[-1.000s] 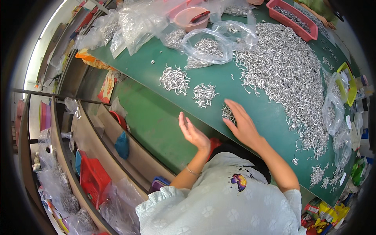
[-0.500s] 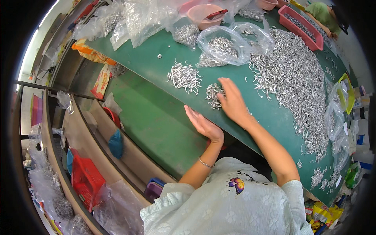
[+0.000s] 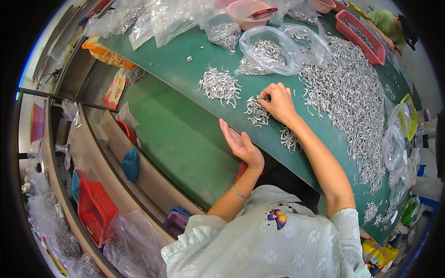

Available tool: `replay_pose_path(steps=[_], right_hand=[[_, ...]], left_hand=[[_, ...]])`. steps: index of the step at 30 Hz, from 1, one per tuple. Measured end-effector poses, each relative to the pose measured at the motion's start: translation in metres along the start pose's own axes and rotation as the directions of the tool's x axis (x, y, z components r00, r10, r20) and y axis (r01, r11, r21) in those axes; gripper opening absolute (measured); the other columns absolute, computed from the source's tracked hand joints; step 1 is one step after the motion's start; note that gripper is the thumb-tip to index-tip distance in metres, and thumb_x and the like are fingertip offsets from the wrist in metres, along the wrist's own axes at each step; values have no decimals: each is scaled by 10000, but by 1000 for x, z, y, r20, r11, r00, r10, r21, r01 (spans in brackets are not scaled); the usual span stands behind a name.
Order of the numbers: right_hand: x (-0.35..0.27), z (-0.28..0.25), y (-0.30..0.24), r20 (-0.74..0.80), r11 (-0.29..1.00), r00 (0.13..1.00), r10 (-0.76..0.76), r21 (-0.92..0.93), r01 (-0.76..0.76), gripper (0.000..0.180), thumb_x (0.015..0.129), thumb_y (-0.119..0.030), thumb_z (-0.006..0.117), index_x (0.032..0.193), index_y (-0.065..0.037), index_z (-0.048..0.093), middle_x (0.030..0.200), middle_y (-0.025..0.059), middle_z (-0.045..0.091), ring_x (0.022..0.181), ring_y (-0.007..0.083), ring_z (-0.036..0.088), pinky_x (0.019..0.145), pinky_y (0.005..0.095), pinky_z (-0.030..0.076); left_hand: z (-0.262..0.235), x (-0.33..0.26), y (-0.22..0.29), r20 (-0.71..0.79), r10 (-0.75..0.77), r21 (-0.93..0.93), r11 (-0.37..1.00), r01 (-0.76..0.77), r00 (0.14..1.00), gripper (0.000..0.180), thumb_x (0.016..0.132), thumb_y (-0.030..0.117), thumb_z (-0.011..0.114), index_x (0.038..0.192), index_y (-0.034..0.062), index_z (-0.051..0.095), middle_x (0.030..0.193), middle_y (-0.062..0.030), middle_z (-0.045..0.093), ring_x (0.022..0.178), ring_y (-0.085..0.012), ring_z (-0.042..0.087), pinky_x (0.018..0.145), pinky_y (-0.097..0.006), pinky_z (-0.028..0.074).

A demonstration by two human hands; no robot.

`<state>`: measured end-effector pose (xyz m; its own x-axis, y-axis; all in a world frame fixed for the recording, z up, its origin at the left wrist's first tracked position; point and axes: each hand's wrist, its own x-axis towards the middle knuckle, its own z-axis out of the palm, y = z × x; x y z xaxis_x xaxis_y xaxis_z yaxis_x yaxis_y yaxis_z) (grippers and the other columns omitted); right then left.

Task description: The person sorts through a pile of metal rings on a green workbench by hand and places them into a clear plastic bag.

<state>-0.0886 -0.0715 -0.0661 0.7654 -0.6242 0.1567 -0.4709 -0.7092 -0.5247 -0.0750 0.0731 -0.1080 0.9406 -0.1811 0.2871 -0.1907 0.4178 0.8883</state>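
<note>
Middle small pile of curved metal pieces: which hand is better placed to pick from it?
Probably the right: the right hand is at the middle small pile, fingers curled toward it, while the left hand is open, seemingly just off the green table.

— What's in the small pile [image 3: 255,115], middle of three?
— Silvery, curved pieces [image 3: 258,121], jumbled loosely at all angles.
— Where does it lie?
— On the green tabletop [image 3: 171,69], close to its near edge.

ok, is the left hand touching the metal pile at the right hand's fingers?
Apart. The head view shows a strip of green table between the left hand and that pile.
</note>
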Motion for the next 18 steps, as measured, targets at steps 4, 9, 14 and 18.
replay_pose_path(steps=[4,9,14,18], right_hand=[[0,-1,-1,8,999,999,32,28,-32,84,726,-148,731,780,-94,697,872,63,625,909,255,532,812,388,383],[1,-18,2,31,964,999,36,264,-43,119,731,-138,732,800,-51,687,788,59,637,794,210,558,731,355,446],[-3,-29,6,171,834,980,104,522,-180,147,775,-90,741,861,7,672,702,17,623,643,78,541,593,243,460],[-2,-30,16,253,733,959,125,628,-261,187,811,-59,714,977,20,676,760,17,658,675,64,555,620,232,470]], left_hand=[[-2,0,1,20,-5,40,999,4,1000,583,865,-100,375,1434,-76,251,1554,-196,178,1461,-301,133,1195,-433,88],[-3,0,4,21,-7,46,999,6,1000,559,855,-117,367,1407,-77,293,1548,-199,192,1456,-308,150,1193,-442,94],[-6,-2,5,43,19,86,996,-23,999,522,858,-120,366,1377,-72,339,1539,-199,217,1452,-321,163,1186,-458,107],[-7,-1,6,64,29,120,992,-36,998,482,870,-120,364,1349,-73,378,1535,-198,233,1457,-338,148,1174,-480,127]])
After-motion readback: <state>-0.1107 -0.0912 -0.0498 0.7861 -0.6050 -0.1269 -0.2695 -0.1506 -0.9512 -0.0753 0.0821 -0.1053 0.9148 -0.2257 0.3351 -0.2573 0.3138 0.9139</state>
